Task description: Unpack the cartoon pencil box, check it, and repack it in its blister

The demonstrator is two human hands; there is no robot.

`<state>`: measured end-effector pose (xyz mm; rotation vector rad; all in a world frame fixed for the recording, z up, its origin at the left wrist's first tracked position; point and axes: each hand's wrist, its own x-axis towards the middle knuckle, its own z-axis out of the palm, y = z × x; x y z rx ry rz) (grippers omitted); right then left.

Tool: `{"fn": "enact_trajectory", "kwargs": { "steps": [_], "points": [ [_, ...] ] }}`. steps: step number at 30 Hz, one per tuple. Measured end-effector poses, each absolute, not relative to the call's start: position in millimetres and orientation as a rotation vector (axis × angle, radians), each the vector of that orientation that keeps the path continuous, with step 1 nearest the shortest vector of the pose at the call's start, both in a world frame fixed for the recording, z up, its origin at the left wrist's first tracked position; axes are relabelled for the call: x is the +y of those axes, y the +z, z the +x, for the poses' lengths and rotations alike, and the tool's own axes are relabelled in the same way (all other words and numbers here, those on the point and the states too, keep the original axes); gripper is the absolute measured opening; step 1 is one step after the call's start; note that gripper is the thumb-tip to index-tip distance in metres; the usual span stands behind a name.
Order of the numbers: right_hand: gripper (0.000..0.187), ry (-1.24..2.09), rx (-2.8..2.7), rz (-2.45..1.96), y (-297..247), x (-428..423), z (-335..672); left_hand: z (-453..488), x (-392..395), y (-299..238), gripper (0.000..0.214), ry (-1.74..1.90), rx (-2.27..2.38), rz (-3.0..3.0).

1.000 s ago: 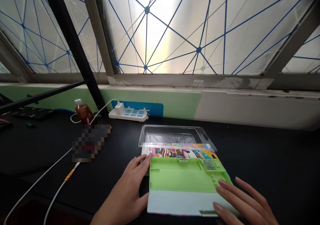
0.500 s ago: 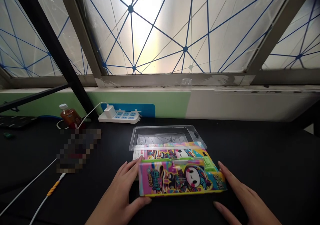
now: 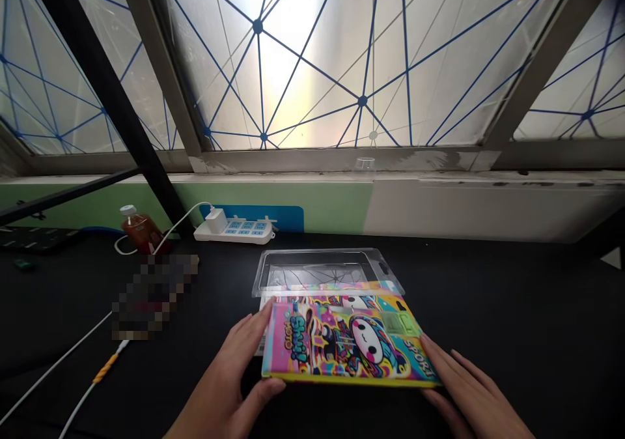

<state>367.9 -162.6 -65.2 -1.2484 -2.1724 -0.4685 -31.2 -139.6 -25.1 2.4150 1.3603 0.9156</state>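
Observation:
A colourful cartoon-printed pencil case (image 3: 344,344) lies closed on the black table (image 3: 512,309), lid up. My left hand (image 3: 234,374) holds its left end, thumb under the front edge and fingers along the side. My right hand (image 3: 469,396) holds the right end, fingers against the front right corner. Just behind the case lie a printed card insert (image 3: 312,290) and a clear plastic blister shell (image 3: 319,268).
A white power strip (image 3: 234,229) with a plugged charger sits by the wall, next to a brown drink bottle (image 3: 139,228). White cables (image 3: 73,367) run across the table's left. A blurred patch lies left of the case. A black post stands at left.
The case stood open with its green inside showing; the lid swung down over it and now it is closed flat. Both hands stayed at its ends.

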Motion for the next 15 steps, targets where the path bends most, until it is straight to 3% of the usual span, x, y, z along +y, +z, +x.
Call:
{"fn": "enact_trajectory", "kwargs": {
  "steps": [4,9,15],
  "points": [
    [0.061,-0.326,-2.051,-1.272,-38,-138,356,-32,-107,-2,0.071,0.978,1.438,2.341],
    [0.051,-0.158,-2.056,-1.353,-20,-71,355,-25,-41,17,0.079,0.694,1.500,2.339],
    [0.064,-0.194,-2.119,-1.373,-43,-44,344,-28,-24,-10,0.082,0.529,1.516,2.179]
  ]
}}
